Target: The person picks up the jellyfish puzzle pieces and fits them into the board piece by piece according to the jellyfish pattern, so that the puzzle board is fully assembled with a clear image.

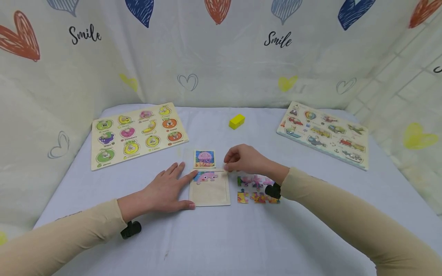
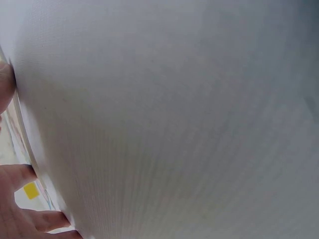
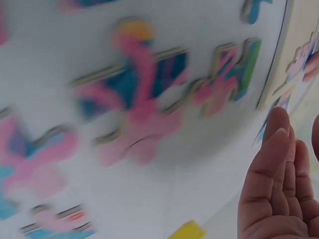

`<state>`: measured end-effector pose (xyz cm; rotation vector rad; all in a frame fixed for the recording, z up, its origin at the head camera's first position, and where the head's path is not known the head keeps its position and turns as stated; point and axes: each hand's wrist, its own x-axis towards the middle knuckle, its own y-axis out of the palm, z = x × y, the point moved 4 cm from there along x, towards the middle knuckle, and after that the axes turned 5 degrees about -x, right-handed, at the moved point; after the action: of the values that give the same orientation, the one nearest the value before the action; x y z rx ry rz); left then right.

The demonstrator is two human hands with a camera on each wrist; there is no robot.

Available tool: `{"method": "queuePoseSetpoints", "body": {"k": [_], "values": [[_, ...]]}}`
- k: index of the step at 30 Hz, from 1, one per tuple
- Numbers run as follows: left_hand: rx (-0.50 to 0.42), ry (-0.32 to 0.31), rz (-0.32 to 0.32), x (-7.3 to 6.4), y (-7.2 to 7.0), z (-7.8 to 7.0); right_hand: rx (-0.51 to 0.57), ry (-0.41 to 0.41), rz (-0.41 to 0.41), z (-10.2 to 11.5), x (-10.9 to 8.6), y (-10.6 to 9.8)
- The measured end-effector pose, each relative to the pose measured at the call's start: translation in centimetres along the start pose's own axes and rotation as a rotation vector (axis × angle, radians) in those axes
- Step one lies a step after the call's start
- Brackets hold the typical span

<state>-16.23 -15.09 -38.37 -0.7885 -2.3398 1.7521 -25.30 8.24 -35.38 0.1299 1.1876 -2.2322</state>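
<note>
A square wooden puzzle board (image 1: 210, 193) lies mid-table, with joined pink-and-blue pieces (image 1: 206, 176) along its top. My left hand (image 1: 169, 189) rests at its left side, fingers spread, the index fingertip at the joined pieces and the thumb by the lower left corner. Over the board's upper right corner, my right hand (image 1: 246, 159) pinches a puzzle piece between thumb and fingertips; in the right wrist view only a bluish sliver shows beside the fingertips. Loose puzzle pieces (image 1: 243, 197) lie right of the board, partly hidden by the right wrist.
A small jellyfish picture card (image 1: 205, 158) sits just above the board. Behind is a yellow block (image 1: 236, 121). A fruit board (image 1: 139, 134) lies at the left, and a vehicle board (image 1: 324, 134) at the right. A printed curtain (image 1: 228, 57) hangs behind the table.
</note>
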Motion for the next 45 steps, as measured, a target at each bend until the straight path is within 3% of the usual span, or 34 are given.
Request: {"method": "queuePoseSetpoints", "body": {"k": [9,18,25,45], "values": [[-0.001,-0.006,0.008,0.0,-0.2,-0.1,0.019,-0.071,-0.094,-4.0,-2.5,-3.1],[-0.001,-0.005,0.012,0.1,-0.1,-0.2,-0.005,0.022,-0.140,-7.9,-4.8,-5.2],[0.004,-0.003,0.009,0.0,-0.1,-0.2,-0.037,0.065,-0.145,-10.2,-5.5,-5.5],[-0.002,-0.012,0.013,0.0,0.0,0.1,-0.153,0.031,-0.095,-10.8,-4.7,-4.2]]}}
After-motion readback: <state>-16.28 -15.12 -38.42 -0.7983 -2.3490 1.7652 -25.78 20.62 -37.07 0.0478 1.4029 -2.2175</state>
